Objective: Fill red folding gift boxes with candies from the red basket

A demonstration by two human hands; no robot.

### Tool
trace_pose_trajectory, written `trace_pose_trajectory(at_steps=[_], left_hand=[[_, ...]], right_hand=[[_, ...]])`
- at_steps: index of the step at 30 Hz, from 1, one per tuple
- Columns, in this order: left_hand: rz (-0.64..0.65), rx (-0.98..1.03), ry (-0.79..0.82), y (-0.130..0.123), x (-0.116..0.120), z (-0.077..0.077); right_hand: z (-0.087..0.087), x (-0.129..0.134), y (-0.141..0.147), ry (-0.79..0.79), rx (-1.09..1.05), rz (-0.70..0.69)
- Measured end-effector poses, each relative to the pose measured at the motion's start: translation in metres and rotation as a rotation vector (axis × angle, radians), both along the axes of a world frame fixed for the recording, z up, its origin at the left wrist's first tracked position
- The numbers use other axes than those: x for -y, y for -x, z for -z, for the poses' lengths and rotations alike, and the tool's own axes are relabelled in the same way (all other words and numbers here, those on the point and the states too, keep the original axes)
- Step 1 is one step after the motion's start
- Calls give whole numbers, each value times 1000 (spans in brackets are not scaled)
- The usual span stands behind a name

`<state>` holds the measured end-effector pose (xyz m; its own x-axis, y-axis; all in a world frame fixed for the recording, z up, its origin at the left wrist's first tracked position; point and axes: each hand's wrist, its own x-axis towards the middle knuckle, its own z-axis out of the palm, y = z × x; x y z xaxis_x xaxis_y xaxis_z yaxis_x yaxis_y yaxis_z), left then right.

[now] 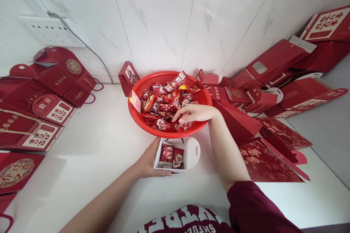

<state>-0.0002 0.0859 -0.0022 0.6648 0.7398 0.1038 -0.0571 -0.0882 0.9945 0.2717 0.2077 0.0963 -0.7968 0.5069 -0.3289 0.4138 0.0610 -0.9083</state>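
Observation:
A small open gift box (pixel 185 156) with white inner walls stands upright in front of me. My left hand (pixel 150 160) is closed around its left side, thumb and fingers on the outer walls. Inside lie a red wrapped candy (pixel 166 152) and a second wrapped candy (pixel 178 158), side by side. A white rounded flap with a slot sticks out to the right. Just beyond, my right hand (pixel 194 113) reaches over the rim of a red plastic basket (pixel 133 119). Its fingers are apart and bent down onto the wrapped candies (pixel 164 107); some fingertips are partly hidden.
Red gift boxes (pixel 58 80) with cord handles crowd the left side. More red boxes (pixel 279 62) and bags pile up along the right. One small red box (pixel 128 76) leans behind the basket. A power strip (pixel 51 31) with a grey cable hangs on the tiled wall.

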Motion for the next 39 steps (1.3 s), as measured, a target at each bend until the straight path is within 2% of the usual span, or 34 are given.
trace_pose_trajectory(at_steps=[7,16,21,27,39], left_hand=[[-16,-35,-34,1,-1,0],[9,-45,-14,0,-1,-2],[7,-41,-15,0,-1,-4],[3,-53,-32,0,-1,-4],[-2,-41,-21,0,0,-2]], right_hand=[[3,-1,-7,58,-158,-156],[4,-1,-6,-7,-174,-122],[1,-2,-5,-63,-107,-100],[5,-3,-3,40,-45,-36],[6,-3,-3,14,-103,-31]])
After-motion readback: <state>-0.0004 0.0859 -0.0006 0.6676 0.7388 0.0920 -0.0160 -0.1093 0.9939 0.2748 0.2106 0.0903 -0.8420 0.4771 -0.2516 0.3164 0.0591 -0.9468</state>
